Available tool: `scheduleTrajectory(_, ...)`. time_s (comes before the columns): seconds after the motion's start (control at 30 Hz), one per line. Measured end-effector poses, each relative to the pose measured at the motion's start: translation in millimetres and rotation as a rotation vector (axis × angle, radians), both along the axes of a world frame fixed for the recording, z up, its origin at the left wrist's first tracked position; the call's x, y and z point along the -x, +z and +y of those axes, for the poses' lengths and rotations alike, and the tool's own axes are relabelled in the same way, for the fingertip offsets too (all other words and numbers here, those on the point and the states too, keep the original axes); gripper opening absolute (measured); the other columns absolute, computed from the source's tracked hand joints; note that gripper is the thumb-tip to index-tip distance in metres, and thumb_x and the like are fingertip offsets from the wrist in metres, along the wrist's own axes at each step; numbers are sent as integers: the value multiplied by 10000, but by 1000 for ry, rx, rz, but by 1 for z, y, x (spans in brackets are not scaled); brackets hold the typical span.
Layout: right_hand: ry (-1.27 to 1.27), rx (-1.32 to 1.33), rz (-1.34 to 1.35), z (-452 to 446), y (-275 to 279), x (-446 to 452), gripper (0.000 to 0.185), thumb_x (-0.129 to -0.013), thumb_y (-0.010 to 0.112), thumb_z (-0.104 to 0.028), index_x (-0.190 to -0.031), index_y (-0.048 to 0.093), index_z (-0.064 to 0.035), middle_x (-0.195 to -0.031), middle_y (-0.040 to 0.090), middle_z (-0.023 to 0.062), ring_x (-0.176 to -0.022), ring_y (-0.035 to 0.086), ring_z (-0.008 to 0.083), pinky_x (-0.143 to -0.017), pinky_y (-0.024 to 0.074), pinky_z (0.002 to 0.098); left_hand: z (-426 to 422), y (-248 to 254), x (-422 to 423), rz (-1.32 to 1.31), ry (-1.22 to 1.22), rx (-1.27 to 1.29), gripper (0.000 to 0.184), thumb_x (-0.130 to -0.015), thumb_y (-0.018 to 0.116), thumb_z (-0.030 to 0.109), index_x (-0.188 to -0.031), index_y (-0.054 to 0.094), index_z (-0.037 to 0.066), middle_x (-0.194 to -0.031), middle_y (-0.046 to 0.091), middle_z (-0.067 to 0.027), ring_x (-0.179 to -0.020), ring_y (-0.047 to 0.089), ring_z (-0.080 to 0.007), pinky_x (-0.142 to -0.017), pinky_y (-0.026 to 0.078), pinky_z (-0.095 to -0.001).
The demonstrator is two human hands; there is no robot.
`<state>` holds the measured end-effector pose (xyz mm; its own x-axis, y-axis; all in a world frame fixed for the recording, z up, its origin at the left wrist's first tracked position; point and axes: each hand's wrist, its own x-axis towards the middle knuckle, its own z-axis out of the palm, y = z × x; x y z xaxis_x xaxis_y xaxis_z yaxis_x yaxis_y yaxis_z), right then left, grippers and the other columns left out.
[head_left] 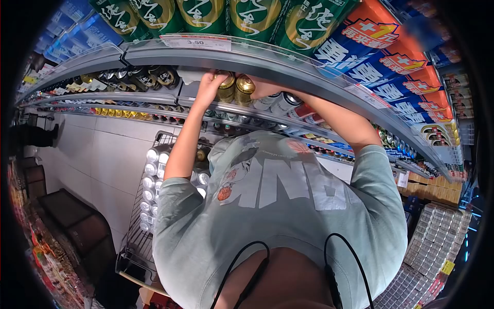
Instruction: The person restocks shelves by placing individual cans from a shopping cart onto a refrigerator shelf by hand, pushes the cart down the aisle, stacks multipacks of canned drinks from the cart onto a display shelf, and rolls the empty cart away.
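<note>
Beneath the upper shelf lip, two gold cans (244, 90) stand side by side at the front of a lower shelf. My left hand (208, 86) is closed at the left one, its fingers curled over that gold can (225, 91) near the top. Against the side of the other gold can rests my right hand (266, 88); the shelf edge hides most of its fingers, so its grip cannot be made out. White and silver cans (284, 104) sit just right of it. A pale, flat-looking object (189, 75) lies left of my left hand.
The upper shelf's front rail (206, 57) passes over both hands. Above it stand green cans (252, 18) and blue-and-orange packs (381, 56). A wire cart (135, 232) with silver cans (149, 183) is at my left. Stacked cans (437, 232) stand at lower right.
</note>
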<state>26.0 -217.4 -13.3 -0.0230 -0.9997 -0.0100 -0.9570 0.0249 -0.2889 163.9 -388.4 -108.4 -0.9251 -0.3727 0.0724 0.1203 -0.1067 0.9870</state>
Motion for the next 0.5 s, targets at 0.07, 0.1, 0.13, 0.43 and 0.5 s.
scheduleTrajectory(0.07,76,73,19,3,-3,4,571,-605,697,-232,-1112,600,12,-1002,640,205,-936,613,341,-821,500,398,10,-1,4,44,72,-28,260,-885,611,134,-1088,621,-28,-997,668,-52,-920,604,-121,-841,461,-276)
scheduleTrajectory(0.1,72,66,13,4,-2,3,571,-605,697,-232,-1112,600,12,-1002,640,205,-936,613,341,-821,500,398,16,1,6,96,152,-53,244,-879,610,126,-1074,623,-21,-967,672,-44,-900,608,-122,-833,465,-278)
scheduleTrajectory(0.13,45,44,30,5,-1,0,614,-604,715,-253,-1142,585,13,-1030,634,209,-964,606,349,-846,492,401,21,3,6,114,207,-34,250,-871,607,118,-1079,617,-20,-978,662,-57,-912,602,-130,-844,460,-282)
scheduleTrajectory(0.43,-164,-95,-232,-9,-12,-11,761,-633,846,-376,-1199,542,32,-1151,603,205,-1062,585,318,-912,469,390,21,-10,10,105,337,5,313,-880,624,174,-1123,574,-16,-1062,629,-104,-993,577,-168,-900,438,-296)
scheduleTrajectory(0.5,-102,20,-95,-6,-9,-14,673,-630,849,-367,-1116,601,26,-1052,641,192,-969,622,306,-847,498,375,19,-12,11,94,344,-42,324,-897,611,208,-1121,572,-23,-1054,624,-103,-1005,568,-166,-906,432,-296)
